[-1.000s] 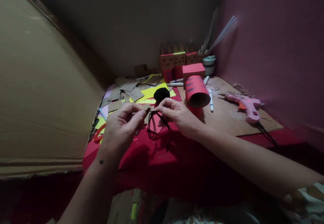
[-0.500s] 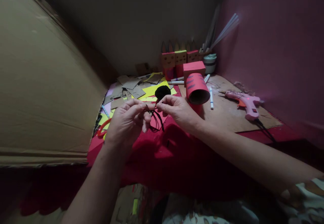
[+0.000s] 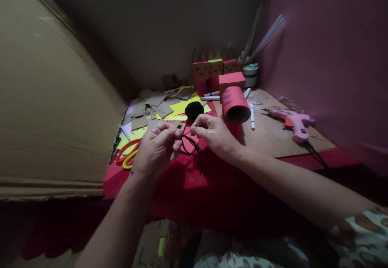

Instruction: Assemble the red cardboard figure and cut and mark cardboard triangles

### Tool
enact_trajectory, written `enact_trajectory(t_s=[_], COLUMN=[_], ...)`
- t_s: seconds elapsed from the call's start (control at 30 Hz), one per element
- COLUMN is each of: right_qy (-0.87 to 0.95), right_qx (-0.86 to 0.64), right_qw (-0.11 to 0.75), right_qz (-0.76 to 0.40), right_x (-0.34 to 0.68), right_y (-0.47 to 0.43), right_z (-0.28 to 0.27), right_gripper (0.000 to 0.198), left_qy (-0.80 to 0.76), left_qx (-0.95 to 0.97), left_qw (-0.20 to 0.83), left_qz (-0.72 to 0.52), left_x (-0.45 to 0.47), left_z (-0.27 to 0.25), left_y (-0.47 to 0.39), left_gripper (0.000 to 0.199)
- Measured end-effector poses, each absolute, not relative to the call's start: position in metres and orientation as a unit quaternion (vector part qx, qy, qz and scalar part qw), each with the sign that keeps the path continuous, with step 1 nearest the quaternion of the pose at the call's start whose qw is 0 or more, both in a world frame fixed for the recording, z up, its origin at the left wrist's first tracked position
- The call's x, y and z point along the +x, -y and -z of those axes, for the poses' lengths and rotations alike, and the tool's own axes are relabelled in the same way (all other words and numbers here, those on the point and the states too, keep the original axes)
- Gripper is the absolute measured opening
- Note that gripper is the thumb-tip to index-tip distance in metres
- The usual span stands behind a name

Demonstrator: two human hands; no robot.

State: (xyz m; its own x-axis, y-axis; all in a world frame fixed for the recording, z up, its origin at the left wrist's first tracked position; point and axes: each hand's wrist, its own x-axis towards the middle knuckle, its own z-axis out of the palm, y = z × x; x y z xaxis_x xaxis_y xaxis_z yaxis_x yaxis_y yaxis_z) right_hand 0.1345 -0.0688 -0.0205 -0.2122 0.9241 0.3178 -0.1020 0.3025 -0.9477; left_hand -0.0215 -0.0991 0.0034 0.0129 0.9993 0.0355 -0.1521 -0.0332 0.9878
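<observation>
Several loops of thin black yarn hang from the pinched fingers of my left hand. My right hand, also pinched, grips a strand that runs across to the left fingers; a small gap separates the two hands. Just beyond my right fingertips sits a ball of black yarn. A red paper-covered tube, with dark stripes and a cardboard box-shaped top, lies on its side past my right hand. Scissors with red and yellow handles lie beside my left wrist.
Cardboard scraps and yellow paper cover the back left. A pink glue gun and a marker rest on a cardboard sheet at right. Box-headed figures stand behind. A large cardboard panel rises at left.
My hands have drawn slightly apart, and the left has turned, its fingers closing more tightly. The yarn loops hang further right, and more of the scissors shows.
</observation>
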Motion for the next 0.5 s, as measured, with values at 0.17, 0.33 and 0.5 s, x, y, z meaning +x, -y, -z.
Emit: enact_trajectory(t_s=[0.17,0.33,0.5], right_qy=[0.632,0.614,0.562], right_qx=[-0.296,-0.275,-0.254], right_qw=[0.525,0.531,0.542], right_qz=[-0.488,-0.515,-0.571], right_x=[0.134,0.135,0.136], right_y=[0.067,0.066,0.067], right_z=[0.012,0.014,0.018], right_gripper=[0.017,0.024,0.018], left_qy=[-0.440,-0.462,-0.472], left_qx=[0.550,0.604,0.607], left_qw=[0.518,0.484,0.469], left_qz=[-0.485,-0.432,-0.434], left_x=[-0.023,-0.024,-0.023], left_z=[-0.009,-0.016,-0.018], left_y=[0.093,0.090,0.091], left_gripper=[0.034,0.019,0.019])
